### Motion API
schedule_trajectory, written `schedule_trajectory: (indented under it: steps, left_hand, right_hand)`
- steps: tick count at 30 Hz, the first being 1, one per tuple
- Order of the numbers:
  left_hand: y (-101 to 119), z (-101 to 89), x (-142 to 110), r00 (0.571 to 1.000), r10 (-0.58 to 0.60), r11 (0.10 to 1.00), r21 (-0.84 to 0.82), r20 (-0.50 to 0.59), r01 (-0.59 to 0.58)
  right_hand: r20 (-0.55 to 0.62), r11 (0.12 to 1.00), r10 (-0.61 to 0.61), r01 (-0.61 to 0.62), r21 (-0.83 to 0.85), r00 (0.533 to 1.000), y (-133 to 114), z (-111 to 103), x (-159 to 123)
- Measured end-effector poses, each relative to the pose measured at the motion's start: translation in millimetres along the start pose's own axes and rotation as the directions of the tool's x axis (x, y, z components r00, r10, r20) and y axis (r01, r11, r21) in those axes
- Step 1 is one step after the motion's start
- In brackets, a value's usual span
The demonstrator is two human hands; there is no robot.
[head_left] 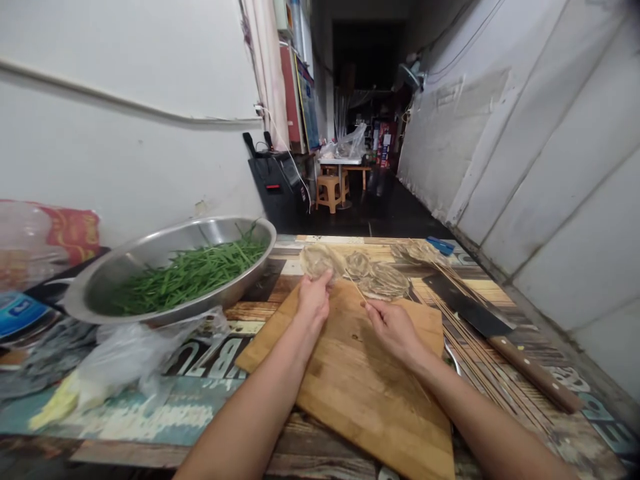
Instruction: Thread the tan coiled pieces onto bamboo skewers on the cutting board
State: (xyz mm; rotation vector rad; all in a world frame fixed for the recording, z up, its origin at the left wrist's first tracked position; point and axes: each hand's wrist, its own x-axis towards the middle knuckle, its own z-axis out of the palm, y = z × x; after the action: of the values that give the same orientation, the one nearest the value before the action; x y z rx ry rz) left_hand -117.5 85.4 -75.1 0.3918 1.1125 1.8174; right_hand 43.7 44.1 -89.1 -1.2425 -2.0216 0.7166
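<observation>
My left hand (315,299) pinches a thin, wrinkled, pale-brown food sheet (316,259) above the far edge of a wooden cutting board (370,380). A thin wooden skewer (357,288) is pinched in my right hand (393,328), its far end pointing up and left toward that sheet. Whether the tip pierces the sheet, I cannot tell. Just behind the board lies a pile of similar sheets (385,281). More pale pieces (417,251) rest farther right, by the far ends of some skewers.
A steel bowl (83,303) of cut green stalks (200,272) stands left, with a crumpled plastic bag (130,353) before it. Right of the board lie a wooden-handled cleaver (467,305), loose skewers (483,367) and a partly hidden metal utensil (453,355). A blue object (440,245) sits behind.
</observation>
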Motion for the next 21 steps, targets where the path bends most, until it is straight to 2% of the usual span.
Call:
schedule_trajectory:
  steps: [3, 8, 13, 21]
  left_hand:
    - [-0.4, -1.3, 3.9, 0.999, 0.034, 0.999, -0.006, -0.006, -0.034]
    - [-0.2, -0.6, 2.8, 1.0, 0.029, 0.999, -0.014, -0.002, -0.029]
    - [1.1, 0.7, -0.4, 1.0, 0.021, 1.0, -0.003, -0.013, -0.021]
    - [-0.1, 0.4, -1.1, 1.0, 0.022, 1.0, 0.004, 0.012, -0.022]
  right_hand:
    - [0.001, 1.0, 0.006, -0.006, -0.003, 1.0, -1.3, 1.0, -0.4]
    - [-0.03, 0.996, -0.067, 0.069, 0.065, 0.997, -1.9, 5.6, -3.0]
    - [-0.051, 0.997, -0.059, 0.061, 0.056, 0.997, 0.2, 7.6, -4.8]
    - [-0.024, 0.996, -0.057, 0.058, 0.061, 0.998, 1.1, 5.4, -2.9]
